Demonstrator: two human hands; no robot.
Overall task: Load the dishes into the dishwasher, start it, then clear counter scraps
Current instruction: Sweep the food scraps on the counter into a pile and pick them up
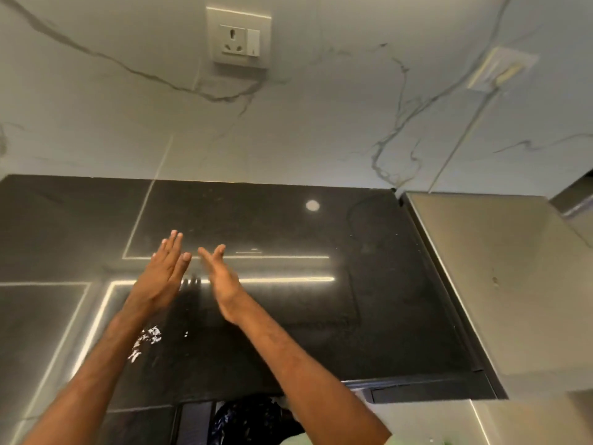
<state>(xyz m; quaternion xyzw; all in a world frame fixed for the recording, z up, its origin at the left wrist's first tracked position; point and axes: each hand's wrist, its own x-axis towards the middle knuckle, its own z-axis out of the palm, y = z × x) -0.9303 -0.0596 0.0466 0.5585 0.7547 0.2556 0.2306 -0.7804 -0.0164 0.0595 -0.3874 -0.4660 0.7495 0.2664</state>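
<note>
Both the left hand (162, 277) and right hand (221, 281) hover straight-fingered, just apart, empty, above the black counter (321, 316) near white scraps (147, 342).

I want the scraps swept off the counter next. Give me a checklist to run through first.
1. Hands free: ok. The left hand and right hand are open, apart and holding nothing.
2. Scraps located: ok. White scraps lie on the black counter beside the left forearm.
3. Counter cleared: not ok. Those scraps are on it.
4. Place to drop them: probably ok. A black bag shows below the counter's front edge.
5. Dishwasher running: cannot tell. It is not in view.
</note>
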